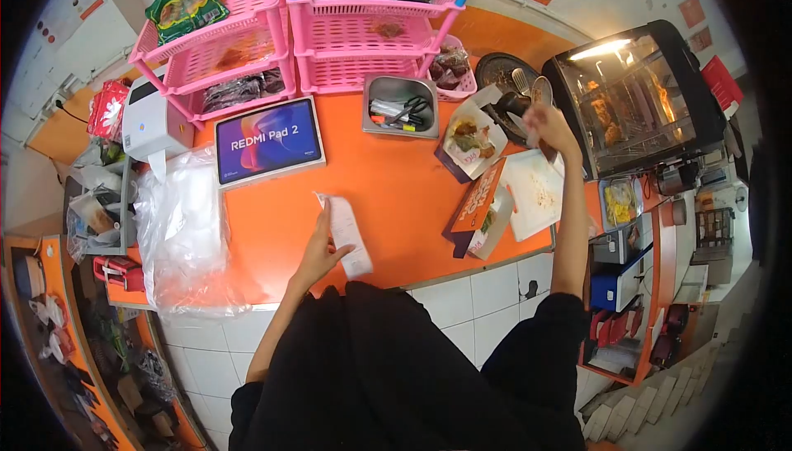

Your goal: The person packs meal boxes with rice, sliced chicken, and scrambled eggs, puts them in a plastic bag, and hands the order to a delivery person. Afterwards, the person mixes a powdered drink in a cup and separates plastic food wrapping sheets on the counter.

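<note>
My left hand (323,246) holds a white paper slip (350,236) over the orange counter (396,203), thumb on one side and fingers on the other. At the right, my right hand (549,127) is closed near a spoon (542,92) whose bowl shows above the fingers, beside a dark round pan (495,71). A fork (520,81) lies by the pan. Just left of this hand an open food box (472,139) holds food. Below it stand a second box with orange printing (478,207) and a white cutting board (532,195) with crumbs.
Pink racks (363,30) stand behind a steel tray (401,106) with scissors and markers. A boxed tablet (270,141), plastic bags (186,228) and a white printer (155,117) are at the left. A lit glass oven (631,100) stands at the right.
</note>
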A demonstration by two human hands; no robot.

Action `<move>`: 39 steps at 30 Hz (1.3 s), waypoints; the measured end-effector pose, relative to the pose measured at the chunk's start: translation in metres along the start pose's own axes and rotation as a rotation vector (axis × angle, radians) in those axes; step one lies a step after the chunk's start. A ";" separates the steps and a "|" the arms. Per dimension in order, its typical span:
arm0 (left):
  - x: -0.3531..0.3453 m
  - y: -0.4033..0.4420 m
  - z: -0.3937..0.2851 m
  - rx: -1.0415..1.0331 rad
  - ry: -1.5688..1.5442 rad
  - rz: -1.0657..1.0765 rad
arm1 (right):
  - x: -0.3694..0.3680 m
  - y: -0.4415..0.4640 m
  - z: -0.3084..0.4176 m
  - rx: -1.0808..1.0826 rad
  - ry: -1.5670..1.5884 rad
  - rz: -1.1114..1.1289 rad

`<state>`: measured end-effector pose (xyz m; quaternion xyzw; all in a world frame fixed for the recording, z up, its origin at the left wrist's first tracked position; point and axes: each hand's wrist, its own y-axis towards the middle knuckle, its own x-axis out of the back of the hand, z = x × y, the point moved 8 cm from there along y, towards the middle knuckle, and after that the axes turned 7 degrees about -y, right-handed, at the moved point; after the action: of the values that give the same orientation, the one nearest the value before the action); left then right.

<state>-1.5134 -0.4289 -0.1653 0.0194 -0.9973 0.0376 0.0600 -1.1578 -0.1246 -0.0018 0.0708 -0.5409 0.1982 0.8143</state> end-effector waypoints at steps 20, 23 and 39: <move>0.038 -0.011 0.081 -0.054 0.942 -0.145 | -0.141 -0.063 0.117 0.625 -0.560 0.150; 0.039 -0.012 0.083 -0.048 0.943 -0.148 | -0.139 -0.065 0.118 0.533 -0.430 0.122; -0.103 0.052 -0.011 -0.230 0.935 -0.099 | -0.270 -0.193 0.124 0.226 -0.122 -0.190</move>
<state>-1.4119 -0.3729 -0.1708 0.0409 -0.8589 -0.0713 0.5055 -1.2766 -0.4080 -0.1778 0.2250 -0.5545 0.1752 0.7818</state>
